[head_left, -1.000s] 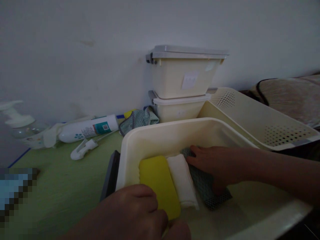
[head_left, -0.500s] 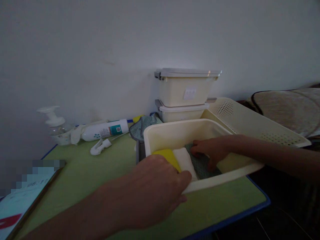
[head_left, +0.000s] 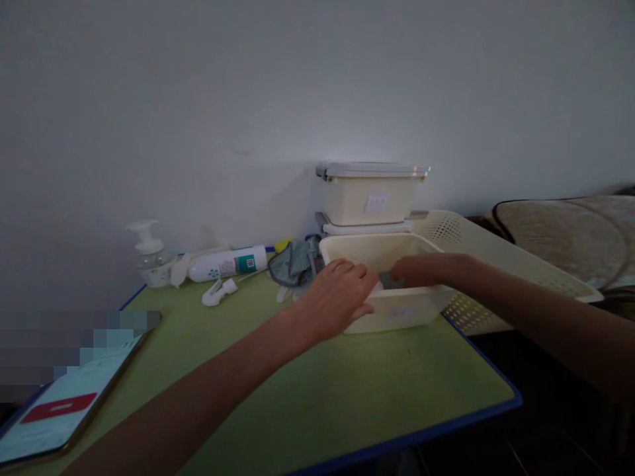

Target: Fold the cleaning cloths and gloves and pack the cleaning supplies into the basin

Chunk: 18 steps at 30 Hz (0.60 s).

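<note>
A cream plastic bin [head_left: 397, 316] stands on the green table [head_left: 317, 390]. My left hand [head_left: 337, 297] lies over its near left rim, fingers curled on the edge. My right hand [head_left: 421, 270] reaches into the bin from the right, and its fingertips are hidden behind the rim. A bit of dark cloth [head_left: 391, 281] shows between my hands inside the bin. The rest of the bin's contents is hidden by its front wall.
Two lidded cream boxes [head_left: 370, 198] are stacked against the wall behind the bin. A perforated cream basket [head_left: 496, 254] leans at the right. A crumpled teal cloth [head_left: 295, 261], a lying white bottle [head_left: 228, 264], a pump bottle [head_left: 149, 258] and a phone [head_left: 64, 410] lie to the left.
The view has pulled back and the bin now sits farther off. My left hand went from the bin's near corner to its left rim. The yellow and white pads inside are out of sight.
</note>
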Available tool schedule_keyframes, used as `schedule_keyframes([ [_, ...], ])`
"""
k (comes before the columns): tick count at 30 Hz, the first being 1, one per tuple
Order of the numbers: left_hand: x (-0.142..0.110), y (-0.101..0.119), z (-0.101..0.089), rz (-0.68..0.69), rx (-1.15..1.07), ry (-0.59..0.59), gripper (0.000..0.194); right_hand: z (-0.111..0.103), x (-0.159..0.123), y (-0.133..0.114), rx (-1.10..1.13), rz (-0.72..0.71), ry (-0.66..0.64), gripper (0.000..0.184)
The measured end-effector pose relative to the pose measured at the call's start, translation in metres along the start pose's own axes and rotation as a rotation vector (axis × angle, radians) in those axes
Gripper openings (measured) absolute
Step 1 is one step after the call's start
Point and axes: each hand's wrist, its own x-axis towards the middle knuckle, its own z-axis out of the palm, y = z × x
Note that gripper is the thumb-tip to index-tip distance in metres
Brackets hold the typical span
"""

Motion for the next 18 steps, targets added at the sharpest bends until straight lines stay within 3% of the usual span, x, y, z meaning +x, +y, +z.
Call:
schedule_keyframes([
  [2,-0.007,0.0,0.0,-0.034,0.024,0.101,0.039,-0.014,-0.002,-0.009,-0.152,0.031,-0.026,0.022],
  [6,-0.033,-0.011,-0.007,-0.191,0.06,0.254,0.042,-0.039,-0.013,-0.044,-0.139,0.043,0.409,0.026],
  [9,-0.058,-0.032,-0.005,-0.314,0.114,0.34,0.035,-0.037,-0.021,-0.086,0.018,-0.124,0.646,0.021],
  [14,-0.102,-0.076,0.028,-0.606,0.208,0.348,0.04,0.009,-0.014,-0.155,0.051,-0.472,0.578,0.016],
  [18,-0.134,-0.103,0.06,-0.866,0.252,0.237,0.055,0.049,0.012,-0.182,0.131,-0.458,0.429,0.016],
])
